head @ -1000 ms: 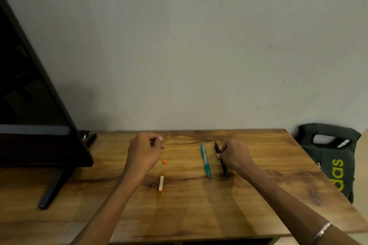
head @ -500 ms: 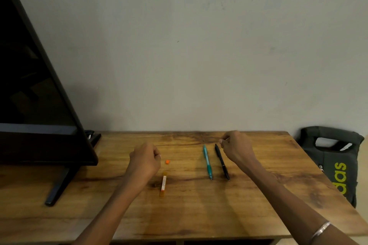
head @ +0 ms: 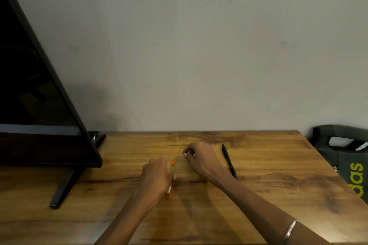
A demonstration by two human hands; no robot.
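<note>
On table [head: 278, 165], left hand [head: 156, 178] gripping half-hidden orange pen [head: 168, 194], right hand [head: 202, 160] pinching unclear thin pale piece [head: 189, 152].

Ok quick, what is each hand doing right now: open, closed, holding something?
Left hand: grips the orange pen.
Right hand: pinches a thin pale piece; what it is cannot be told.

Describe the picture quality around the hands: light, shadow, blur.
Head view: dim, warm light; the left hand and right hand are slightly blurred, so their grips are unclear; soft arm shadows fall on the table; the television edge slants, likely wide-lens distortion.
</note>
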